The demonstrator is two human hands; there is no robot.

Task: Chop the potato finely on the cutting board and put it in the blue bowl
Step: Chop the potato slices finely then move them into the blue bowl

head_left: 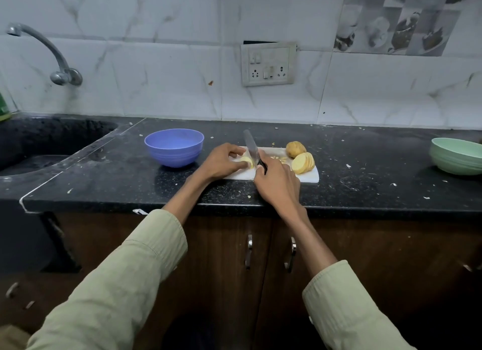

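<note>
Plainly, raw potato is firm and dense, wet and slick on its cut faces, so thin slices will tend to slide and are best pinned flat from above with the fingertips tucked back from the blade. On the white cutting board [307,176], the left hand [224,161] presses curled fingers onto a small stack of potato slices [246,161], while the right hand [276,180] is wrapped round the handle of the knife [251,147], whose blade stands against the right side of that stack. A fanned row of slices [303,162] and an uncut potato end [295,148] lie just right of the right hand. The blue bowl [174,147] sits near the left hand, off the board.
</note>
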